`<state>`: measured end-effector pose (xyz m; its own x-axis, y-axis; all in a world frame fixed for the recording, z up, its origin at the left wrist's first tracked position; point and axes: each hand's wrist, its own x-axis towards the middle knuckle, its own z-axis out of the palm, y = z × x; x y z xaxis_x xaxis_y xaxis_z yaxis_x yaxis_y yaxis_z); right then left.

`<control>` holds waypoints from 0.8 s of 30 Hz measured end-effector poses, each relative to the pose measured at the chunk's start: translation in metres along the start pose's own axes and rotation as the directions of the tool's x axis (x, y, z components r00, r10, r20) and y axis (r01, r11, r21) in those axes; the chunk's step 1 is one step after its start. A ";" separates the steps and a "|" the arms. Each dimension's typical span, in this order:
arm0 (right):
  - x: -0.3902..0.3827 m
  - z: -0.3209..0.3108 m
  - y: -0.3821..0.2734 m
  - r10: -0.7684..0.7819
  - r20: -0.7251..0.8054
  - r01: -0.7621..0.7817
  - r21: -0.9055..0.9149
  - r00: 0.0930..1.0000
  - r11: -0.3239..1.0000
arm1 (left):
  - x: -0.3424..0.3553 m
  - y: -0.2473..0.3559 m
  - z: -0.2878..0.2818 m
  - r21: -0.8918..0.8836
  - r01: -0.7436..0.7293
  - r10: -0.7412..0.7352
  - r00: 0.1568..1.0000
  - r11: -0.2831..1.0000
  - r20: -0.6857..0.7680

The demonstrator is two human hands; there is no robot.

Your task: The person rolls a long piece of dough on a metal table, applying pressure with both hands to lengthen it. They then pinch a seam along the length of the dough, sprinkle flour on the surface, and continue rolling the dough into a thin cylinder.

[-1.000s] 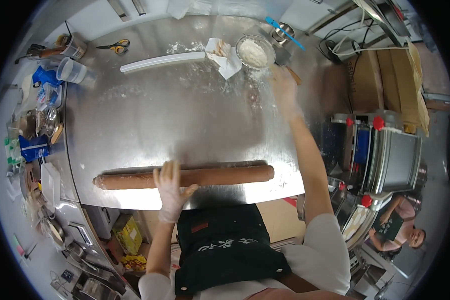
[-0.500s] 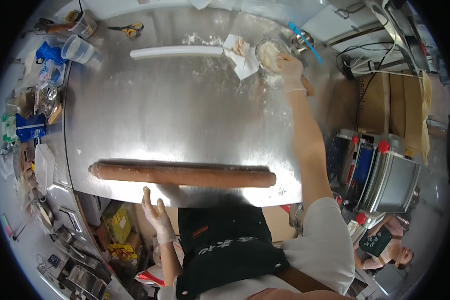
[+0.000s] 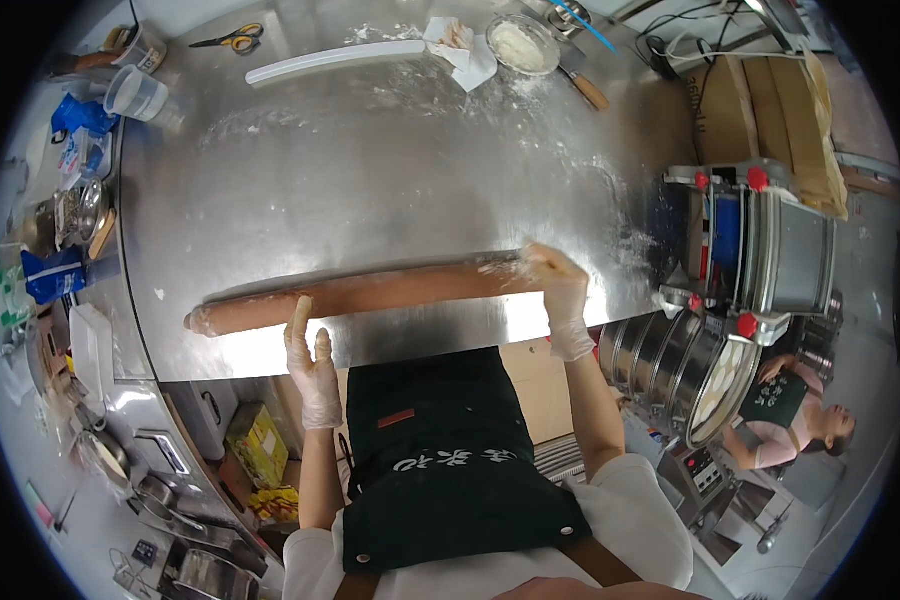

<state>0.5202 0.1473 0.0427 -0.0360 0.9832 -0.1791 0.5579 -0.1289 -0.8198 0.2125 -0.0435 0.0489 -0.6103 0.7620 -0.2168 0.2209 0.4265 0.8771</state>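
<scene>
Looks like one long dough roll (image 3: pixel 400 291), reddish brown, fairly even in colour. Lies lengthwise from left to right on the steel table (image 3: pixel 340 190), just in from the near edge and roughly parallel to it. Reads as a near-straight cylinder, in one piece, of much the same thickness along most of the visible length. Finishes at left in a blunt, slightly uneven tip. Carries patchy white powder (image 3: pixel 507 268) toward the right. Hidden at the extreme right end.
</scene>
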 end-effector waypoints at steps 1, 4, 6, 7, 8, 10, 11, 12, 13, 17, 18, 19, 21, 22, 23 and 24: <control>-0.002 -0.003 -0.011 0.253 -0.055 -0.221 0.330 0.966 0.918 | 0.000 0.001 -0.002 -0.014 -0.003 0.003 1.000 1.000 0.021; -0.018 -0.010 -0.001 0.185 -0.183 -0.125 0.295 0.966 0.947 | 0.000 -0.011 -0.010 -0.053 0.022 -0.019 0.998 0.998 0.066; -0.020 -0.015 0.000 0.015 -0.095 0.020 0.360 0.995 0.933 | 0.001 -0.014 -0.011 -0.071 0.005 0.000 0.997 0.997 0.083; -0.019 -0.020 -0.020 0.199 -0.258 -0.115 0.307 0.945 0.945 | 0.002 -0.014 -0.012 -0.085 -0.004 0.012 0.996 0.996 0.091; -0.017 -0.024 -0.011 0.218 -0.333 -0.122 0.287 0.917 0.950 | 0.002 -0.014 -0.014 -0.086 -0.008 0.017 0.995 0.996 0.094; -0.024 -0.039 0.008 0.032 -0.311 -0.062 -0.085 0.950 0.994 | 0.003 -0.013 -0.018 -0.005 -0.061 0.061 0.991 0.998 0.122; -0.021 -0.042 0.013 0.029 -0.316 -0.058 -0.083 0.948 0.995 | 0.004 -0.013 -0.019 -0.008 -0.067 0.068 0.990 0.998 0.122; -0.017 -0.043 0.016 0.040 -0.312 -0.057 -0.043 0.949 0.997 | 0.004 -0.015 -0.020 -0.045 -0.033 0.038 0.994 0.998 0.107; -0.011 -0.045 0.017 0.049 -0.306 -0.053 -0.002 0.951 0.999 | 0.003 -0.016 -0.022 -0.084 0.001 0.007 0.996 0.997 0.090; 0.046 -0.046 -0.010 0.000 -0.374 0.027 0.066 0.927 0.997 | 0.001 -0.016 -0.028 -0.083 0.024 -0.020 0.999 0.996 0.050; 0.071 -0.041 -0.027 -0.156 -0.441 0.157 -0.035 0.884 0.987 | -0.002 -0.018 -0.029 -0.080 0.045 -0.042 0.998 0.996 0.042; 0.097 -0.033 -0.050 -0.307 -0.489 0.272 -0.143 0.817 0.952 | -0.006 -0.019 -0.031 -0.076 0.070 -0.068 0.997 0.995 0.035; 0.146 -0.017 -0.109 -0.417 -0.518 0.416 -0.126 0.747 0.901 | -0.014 -0.022 -0.034 -0.032 0.046 -0.047 0.998 0.998 -0.033; 0.174 -0.008 -0.127 -0.347 -0.534 0.457 0.085 0.771 0.885 | -0.021 -0.025 -0.035 -0.056 0.059 -0.063 0.996 0.997 -0.067; 0.205 0.001 -0.139 -0.275 -0.532 0.477 0.291 0.801 0.829 | -0.023 -0.028 -0.033 -0.082 0.072 -0.080 0.992 0.994 -0.099; 0.239 0.001 -0.135 -0.383 -0.386 0.454 0.108 0.839 0.885 | -0.026 -0.016 -0.030 -0.111 0.144 -0.158 0.978 0.983 -0.133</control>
<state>0.4356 0.3999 0.1105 0.0765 0.9243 0.3738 0.3874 0.3179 -0.8654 0.2020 -0.0844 0.0532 -0.7332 0.6133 -0.2937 0.0453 0.4751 0.8788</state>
